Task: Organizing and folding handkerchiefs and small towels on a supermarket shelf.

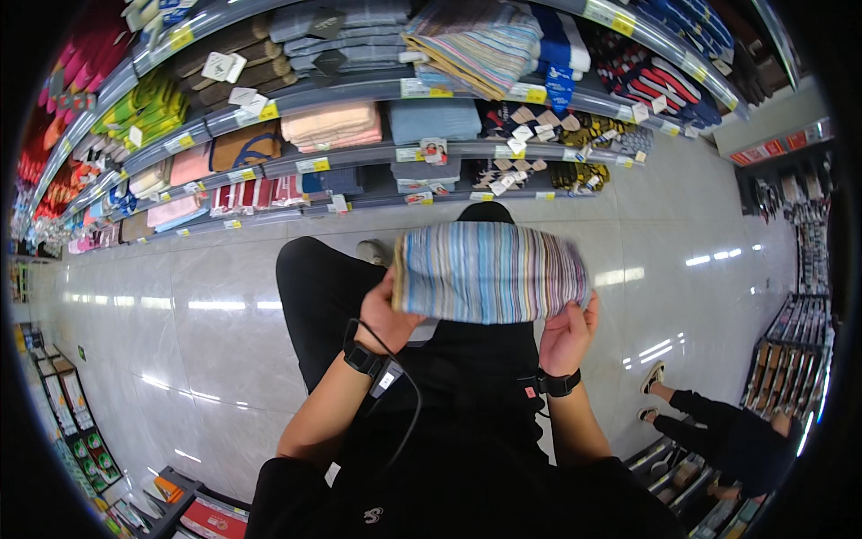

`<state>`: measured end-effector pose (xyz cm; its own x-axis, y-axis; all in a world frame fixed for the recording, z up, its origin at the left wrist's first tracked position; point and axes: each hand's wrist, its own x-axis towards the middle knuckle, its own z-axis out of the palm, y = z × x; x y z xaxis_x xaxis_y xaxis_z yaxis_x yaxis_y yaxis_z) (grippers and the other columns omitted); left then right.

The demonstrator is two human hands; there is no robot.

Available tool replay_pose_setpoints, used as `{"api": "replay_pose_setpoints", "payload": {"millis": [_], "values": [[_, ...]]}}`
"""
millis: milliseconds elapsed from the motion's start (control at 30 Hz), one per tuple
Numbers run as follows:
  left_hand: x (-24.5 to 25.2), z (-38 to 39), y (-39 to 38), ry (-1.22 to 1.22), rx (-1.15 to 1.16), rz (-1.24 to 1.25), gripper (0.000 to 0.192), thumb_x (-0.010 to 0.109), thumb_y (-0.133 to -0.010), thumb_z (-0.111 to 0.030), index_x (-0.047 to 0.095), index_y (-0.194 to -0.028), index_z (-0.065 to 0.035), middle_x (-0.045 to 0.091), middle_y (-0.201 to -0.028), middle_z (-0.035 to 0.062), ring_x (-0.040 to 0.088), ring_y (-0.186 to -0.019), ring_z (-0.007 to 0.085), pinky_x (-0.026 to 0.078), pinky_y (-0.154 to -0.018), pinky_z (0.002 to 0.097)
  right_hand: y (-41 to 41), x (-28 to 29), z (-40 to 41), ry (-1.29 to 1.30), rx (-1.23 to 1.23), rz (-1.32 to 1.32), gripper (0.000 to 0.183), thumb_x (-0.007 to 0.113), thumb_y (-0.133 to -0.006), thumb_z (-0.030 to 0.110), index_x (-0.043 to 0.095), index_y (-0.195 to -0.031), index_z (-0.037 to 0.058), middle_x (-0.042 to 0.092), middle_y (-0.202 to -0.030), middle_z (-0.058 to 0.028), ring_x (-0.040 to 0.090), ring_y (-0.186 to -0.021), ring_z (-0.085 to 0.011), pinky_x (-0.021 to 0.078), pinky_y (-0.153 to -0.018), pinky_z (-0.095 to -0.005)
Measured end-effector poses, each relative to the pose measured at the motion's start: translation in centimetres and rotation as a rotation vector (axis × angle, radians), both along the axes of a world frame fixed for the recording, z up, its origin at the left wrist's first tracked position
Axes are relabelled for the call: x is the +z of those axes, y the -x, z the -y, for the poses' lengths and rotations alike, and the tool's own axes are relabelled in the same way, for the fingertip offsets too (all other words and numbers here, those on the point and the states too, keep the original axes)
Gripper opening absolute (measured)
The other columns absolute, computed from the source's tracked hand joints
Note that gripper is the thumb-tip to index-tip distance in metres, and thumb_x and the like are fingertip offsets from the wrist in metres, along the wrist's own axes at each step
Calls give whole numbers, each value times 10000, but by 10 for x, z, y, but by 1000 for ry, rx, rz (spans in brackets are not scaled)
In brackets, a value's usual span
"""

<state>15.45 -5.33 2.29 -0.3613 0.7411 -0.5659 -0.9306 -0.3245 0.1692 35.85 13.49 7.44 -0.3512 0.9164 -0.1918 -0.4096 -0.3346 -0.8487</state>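
Note:
A folded multicolour striped towel (488, 273) is held level above my lap between both hands. My left hand (387, 313) grips its left end, with the fingers hidden underneath. At the lower right corner, my right hand (569, 333) pinches the fabric between thumb and fingers. Each wrist wears a black strapped device, and a cable runs from the left one. Straight ahead, similar striped towels (475, 44) lie stacked on an upper shelf, the front one hanging over the edge.
Shelves ahead carry folded blue towels (434, 121), peach towels (330, 124) and grey towels (343, 34). Price tags line the shelf edge (303, 98). Another person (727, 431) stands at the right beside other shelving. Shiny tiled floor (202, 350) surrounds my legs. A display stand (202, 509) is behind left.

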Motion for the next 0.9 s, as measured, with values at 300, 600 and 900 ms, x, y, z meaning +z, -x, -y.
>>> {"api": "replay_pose_setpoints", "payload": {"millis": [300,600,900], "values": [[-33,-14,-35,542,-438,-194,501,626,-988,-330,427,-1434,-218,629,-1271,45,665,-1091,254,553,-905,509,-96,-64,-28,442,362,568,456,525,-985,173,485,-1435,110,663,-1047,-35,684,-903,-172,567,-648,-326],[-45,-6,-39,634,-566,-274,256,720,-962,-272,563,-1118,-143,667,-977,29,704,-827,198,603,-657,365,-82,-88,-65,521,540,406,293,638,-1008,236,617,-1216,29,710,-1025,-45,724,-823,-158,636,-693,-341],[-2,-27,5,293,-136,-753,124,671,-970,-46,556,-972,-90,635,-872,-22,581,-709,60,519,-634,239,-44,-19,-91,109,302,179,128,643,-1008,127,644,-1092,31,725,-962,-47,710,-811,-126,607,-714,-298]]}}
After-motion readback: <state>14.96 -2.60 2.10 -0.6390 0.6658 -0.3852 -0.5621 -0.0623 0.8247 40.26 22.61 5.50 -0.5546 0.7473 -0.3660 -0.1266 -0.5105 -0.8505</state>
